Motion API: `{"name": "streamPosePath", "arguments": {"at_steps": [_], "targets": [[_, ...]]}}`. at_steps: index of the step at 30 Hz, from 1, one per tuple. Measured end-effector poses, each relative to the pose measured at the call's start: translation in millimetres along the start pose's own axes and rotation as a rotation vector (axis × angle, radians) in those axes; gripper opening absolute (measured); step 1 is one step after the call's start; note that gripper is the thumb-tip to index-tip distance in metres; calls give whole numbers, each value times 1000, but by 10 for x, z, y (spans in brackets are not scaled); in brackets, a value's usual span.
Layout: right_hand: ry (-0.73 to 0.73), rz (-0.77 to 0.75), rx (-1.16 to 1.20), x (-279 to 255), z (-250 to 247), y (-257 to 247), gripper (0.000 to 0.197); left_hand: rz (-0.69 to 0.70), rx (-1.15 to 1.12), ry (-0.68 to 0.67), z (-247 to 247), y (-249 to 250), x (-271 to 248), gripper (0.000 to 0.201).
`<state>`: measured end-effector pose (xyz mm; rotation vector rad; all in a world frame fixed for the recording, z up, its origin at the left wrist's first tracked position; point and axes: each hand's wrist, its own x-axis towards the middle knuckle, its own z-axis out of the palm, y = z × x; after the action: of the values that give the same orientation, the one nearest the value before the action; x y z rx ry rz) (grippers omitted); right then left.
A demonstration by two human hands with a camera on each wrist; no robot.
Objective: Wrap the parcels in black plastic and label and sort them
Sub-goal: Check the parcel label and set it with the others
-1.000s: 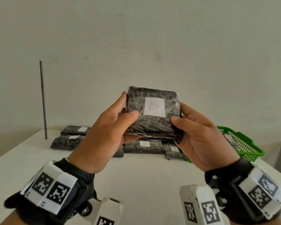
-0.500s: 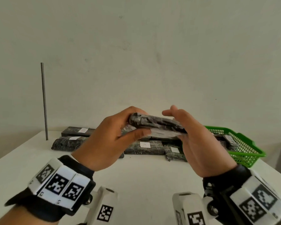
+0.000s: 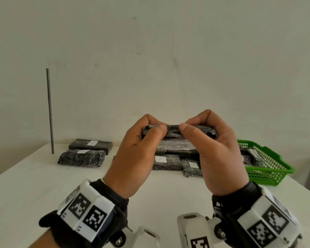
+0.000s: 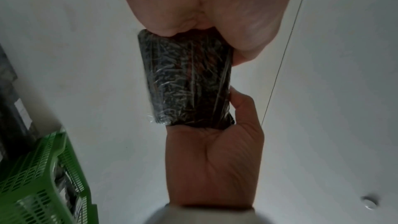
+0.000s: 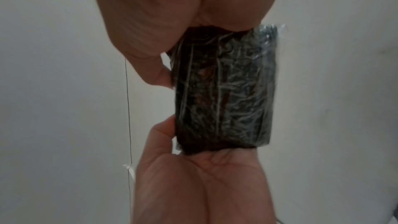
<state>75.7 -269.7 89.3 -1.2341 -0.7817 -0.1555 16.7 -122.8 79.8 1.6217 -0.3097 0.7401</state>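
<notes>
Your head view is evenly and softly lit; the pale plastered wall (image 3: pixel 168 51) and the white table top (image 3: pixel 34 185) read bright, with no hard shadows. Only faint, diffuse shade lies under the black film-wrapped parcels along the table's far edge (image 3: pixel 81 158). Expect wide-angle bending: the table's edges splay outward toward the lower corners.

Both of your wrist views are dimmer and grainier. In them the crinkled black plastic wrap of the held parcel (image 4: pixel 187 81) shows thin white glare streaks. The palm nearest each lens is soft and shaded, and the green perforated plastic basket (image 4: pixel 43 185) smears at the left-wrist frame's lower left corner.
</notes>
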Motion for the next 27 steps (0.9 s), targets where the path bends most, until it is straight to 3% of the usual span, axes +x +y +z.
{"name": "streamPosePath", "arguments": {"at_steps": [2, 6, 12, 16, 20, 23, 27], "targets": [[-12, 0, 3, -6, -1, 4, 11, 33, -16, -3, -4, 29, 6, 24], [-31, 12, 56, -8, -38, 37, 11, 3, -35, -56, -49, 66, 17, 41], [-66, 5, 70, 37, -94, 3, 5, 3, -80, -34, -74, 10, 38, 40], [-95, 37, 9, 63, -181, 11, 25, -38, -147, -51, -77, 58, 69, 47], [-137, 63, 116, 60, -171, 7, 24, -23, -139, -63, -103, 91, 78, 50], [-112, 43, 38, 65, -198, 50, 28, -44, -96, -65, -132, 118, 83, 59], [-75, 27, -19, 55, -139, 45, 17, -23, -20, -95, -98, 136, 55, 48]]}}
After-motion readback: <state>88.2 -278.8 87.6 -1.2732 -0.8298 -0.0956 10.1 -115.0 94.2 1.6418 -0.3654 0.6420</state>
